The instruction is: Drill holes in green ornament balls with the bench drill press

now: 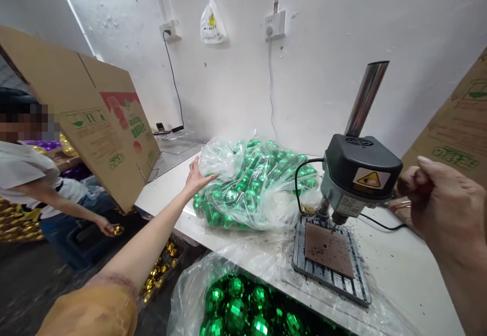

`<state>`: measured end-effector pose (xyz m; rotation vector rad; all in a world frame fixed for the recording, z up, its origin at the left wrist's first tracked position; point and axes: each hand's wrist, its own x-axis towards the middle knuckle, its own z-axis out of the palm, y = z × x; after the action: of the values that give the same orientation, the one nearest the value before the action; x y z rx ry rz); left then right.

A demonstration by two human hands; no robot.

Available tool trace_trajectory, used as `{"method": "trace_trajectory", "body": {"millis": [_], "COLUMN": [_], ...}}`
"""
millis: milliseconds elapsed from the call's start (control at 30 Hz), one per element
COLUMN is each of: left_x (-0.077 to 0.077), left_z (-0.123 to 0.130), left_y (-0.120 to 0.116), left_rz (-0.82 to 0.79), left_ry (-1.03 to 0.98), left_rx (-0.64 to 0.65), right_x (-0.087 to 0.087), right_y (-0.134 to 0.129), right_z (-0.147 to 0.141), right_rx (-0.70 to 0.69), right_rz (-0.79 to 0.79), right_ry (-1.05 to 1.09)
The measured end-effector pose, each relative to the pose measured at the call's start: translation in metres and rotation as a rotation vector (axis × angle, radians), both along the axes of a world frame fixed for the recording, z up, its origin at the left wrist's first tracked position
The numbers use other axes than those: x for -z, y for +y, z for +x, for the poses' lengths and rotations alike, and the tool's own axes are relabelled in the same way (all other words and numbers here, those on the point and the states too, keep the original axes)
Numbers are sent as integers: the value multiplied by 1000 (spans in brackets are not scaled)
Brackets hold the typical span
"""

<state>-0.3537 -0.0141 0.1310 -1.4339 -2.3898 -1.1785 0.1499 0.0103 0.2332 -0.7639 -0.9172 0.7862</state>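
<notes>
My left hand reaches across the table with its fingers apart, at the left edge of a clear plastic bag full of shiny green faceted balls. Whether the fingertips touch the bag I cannot tell. On the right, my right hand is closed around the feed handle of a small bench drill press, and only a bit of red shows between the fingers. Below the chuck, a brown board lies on the slotted metal base, scattered with dark shavings.
An open plastic-lined container of green balls stands below the front edge of the white table. Cardboard boxes flank both sides. At left, a person holds a gold ball. Cables run near the drill press.
</notes>
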Motion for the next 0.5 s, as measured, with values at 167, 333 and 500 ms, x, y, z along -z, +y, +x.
{"method": "trace_trajectory", "body": {"millis": [167, 333, 500], "left_x": [-29, -42, -111], "left_z": [2, 3, 15], "left_y": [62, 98, 133], "left_rz": [-96, 49, 383], "left_ry": [-90, -402, -542], "left_rx": [57, 104, 236], "right_x": [2, -1, -5], "right_y": [-1, -5, -6], "right_z": [-1, -1, -4], "right_rx": [-18, -8, 27], "right_rz": [-2, -36, -61], "right_ry": [-38, -137, -176]}}
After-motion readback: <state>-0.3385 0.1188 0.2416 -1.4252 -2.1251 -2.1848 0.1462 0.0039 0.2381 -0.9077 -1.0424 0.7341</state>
